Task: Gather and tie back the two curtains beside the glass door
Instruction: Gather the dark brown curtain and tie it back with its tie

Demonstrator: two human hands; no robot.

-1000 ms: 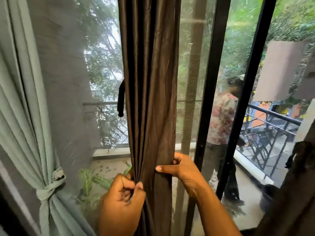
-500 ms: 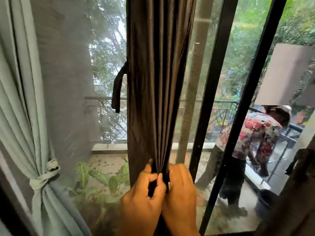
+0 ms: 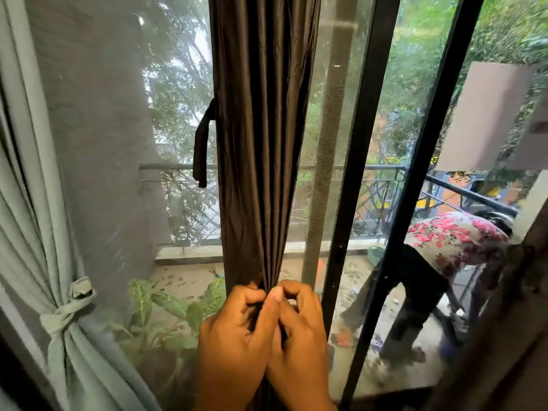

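Observation:
A dark brown curtain (image 3: 261, 137) hangs in front of the glass door, its folds bunched together low down. My left hand (image 3: 234, 333) and my right hand (image 3: 299, 330) sit side by side at the bunch, fingers curled round the gathered fabric, thumbs meeting in front. A dark tie strap (image 3: 202, 146) dangles from the curtain's left edge. At the far left a pale green curtain (image 3: 35, 232) is gathered and knotted with its own tie (image 3: 63, 312).
Black door frames (image 3: 355, 173) stand right of the brown curtain. Outside on the balcony a person in a floral top (image 3: 453, 241) bends over, with a railing (image 3: 382, 191) and leafy plants (image 3: 166, 310). Another dark curtain edge (image 3: 504, 336) is at the right.
My right hand moved left from the curtain's edge to join my left hand, squeezing the brown folds together. The view shifted slightly. The person outside bent down and moved right.

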